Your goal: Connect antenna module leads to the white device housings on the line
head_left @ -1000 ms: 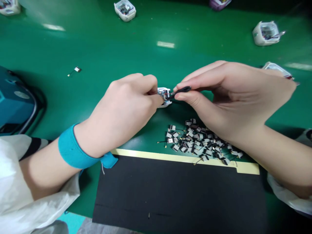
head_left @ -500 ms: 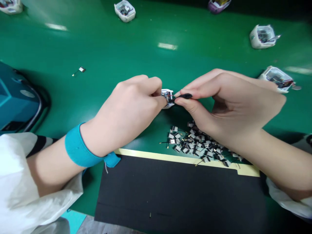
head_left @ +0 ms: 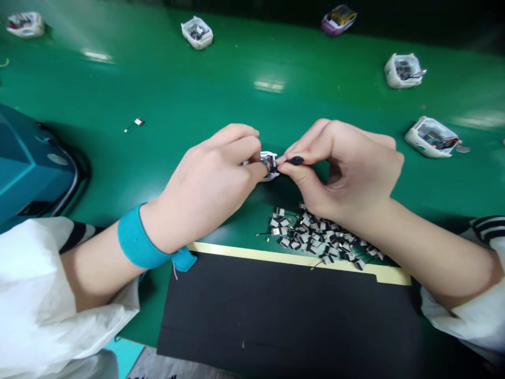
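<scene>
My left hand (head_left: 215, 176), a teal band round its wrist, is closed on a small white watch-like housing (head_left: 270, 172). A circuit board and thin wires show in its open top, and the fingers cover its left part. From the right, my right hand (head_left: 339, 163) reaches the housing's edge, thumb and forefinger pinching a small black piece with a rounded end (head_left: 295, 160). Its other end is hidden by the fingertips, so I cannot tell exactly what it is. Below the hands lies a heap of small antenna-like parts (head_left: 315, 234) with short black leads.
Other open white housings (head_left: 433, 138) and a purple one (head_left: 338, 21) stand along the back and right. A single antenna-like part (head_left: 139, 121) lies at left, near a teal machine (head_left: 31, 163). A black mat (head_left: 292, 316) with a yellow edge covers the front.
The view has shifted slightly. My right hand has turned a little and drawn in towards the housing, still pinching the black piece. My left hand keeps its hold.
</scene>
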A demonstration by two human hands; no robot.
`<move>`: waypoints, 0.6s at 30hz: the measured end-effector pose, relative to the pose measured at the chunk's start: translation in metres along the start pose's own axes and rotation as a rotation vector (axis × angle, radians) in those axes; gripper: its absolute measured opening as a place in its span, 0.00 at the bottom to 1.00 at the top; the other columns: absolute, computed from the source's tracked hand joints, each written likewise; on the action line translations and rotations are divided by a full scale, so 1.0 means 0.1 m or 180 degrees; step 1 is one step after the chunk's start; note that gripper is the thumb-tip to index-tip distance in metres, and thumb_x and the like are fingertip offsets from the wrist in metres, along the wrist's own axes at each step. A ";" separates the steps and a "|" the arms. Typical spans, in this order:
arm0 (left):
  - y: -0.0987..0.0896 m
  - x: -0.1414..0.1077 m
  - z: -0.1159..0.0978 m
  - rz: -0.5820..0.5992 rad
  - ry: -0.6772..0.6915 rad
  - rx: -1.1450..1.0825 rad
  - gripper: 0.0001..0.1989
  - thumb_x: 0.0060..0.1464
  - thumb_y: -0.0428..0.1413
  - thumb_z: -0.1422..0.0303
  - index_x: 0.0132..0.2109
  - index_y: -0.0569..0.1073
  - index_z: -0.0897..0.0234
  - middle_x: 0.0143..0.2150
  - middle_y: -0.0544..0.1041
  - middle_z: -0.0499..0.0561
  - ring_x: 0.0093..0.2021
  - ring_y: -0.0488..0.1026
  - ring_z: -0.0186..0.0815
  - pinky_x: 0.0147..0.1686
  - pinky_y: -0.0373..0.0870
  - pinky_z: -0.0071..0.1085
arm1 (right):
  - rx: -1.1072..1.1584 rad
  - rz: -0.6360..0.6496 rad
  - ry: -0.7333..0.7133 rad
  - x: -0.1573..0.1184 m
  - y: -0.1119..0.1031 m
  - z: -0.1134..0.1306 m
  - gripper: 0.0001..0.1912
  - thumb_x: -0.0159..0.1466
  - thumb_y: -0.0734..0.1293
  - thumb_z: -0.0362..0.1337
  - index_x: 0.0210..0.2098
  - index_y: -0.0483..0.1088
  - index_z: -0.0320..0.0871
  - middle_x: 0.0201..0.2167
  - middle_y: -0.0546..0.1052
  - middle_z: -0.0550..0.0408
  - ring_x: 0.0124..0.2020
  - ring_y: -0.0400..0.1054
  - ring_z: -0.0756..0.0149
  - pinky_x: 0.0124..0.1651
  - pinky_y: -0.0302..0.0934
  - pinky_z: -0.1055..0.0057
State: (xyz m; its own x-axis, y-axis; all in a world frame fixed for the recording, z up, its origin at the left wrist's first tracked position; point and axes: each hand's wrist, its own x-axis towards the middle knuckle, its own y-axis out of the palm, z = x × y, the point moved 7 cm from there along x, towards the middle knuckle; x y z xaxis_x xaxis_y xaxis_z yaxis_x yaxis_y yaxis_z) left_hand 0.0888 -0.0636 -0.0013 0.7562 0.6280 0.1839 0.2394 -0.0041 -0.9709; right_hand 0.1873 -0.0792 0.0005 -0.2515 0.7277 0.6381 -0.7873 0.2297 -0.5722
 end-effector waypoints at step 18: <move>-0.03 -0.13 -0.06 0.0064 -0.0305 0.0064 0.15 0.57 0.42 0.69 0.48 0.66 0.66 0.34 0.70 0.53 0.33 0.68 0.35 0.33 0.67 0.30 | 0.0436 0.0172 0.0617 0.15 -0.23 -0.18 0.01 0.59 0.57 0.33 0.32 0.56 0.44 0.28 0.65 0.59 0.23 0.64 0.75 0.26 0.59 0.75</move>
State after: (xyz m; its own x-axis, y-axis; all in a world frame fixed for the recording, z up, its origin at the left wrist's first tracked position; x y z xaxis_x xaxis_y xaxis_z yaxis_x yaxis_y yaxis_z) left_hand 0.0813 -0.0763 0.0003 0.6989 0.6994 0.1496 0.2117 -0.0025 -0.9773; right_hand 0.2119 -0.0618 0.0140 -0.1928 0.8500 0.4902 -0.8480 0.1070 -0.5191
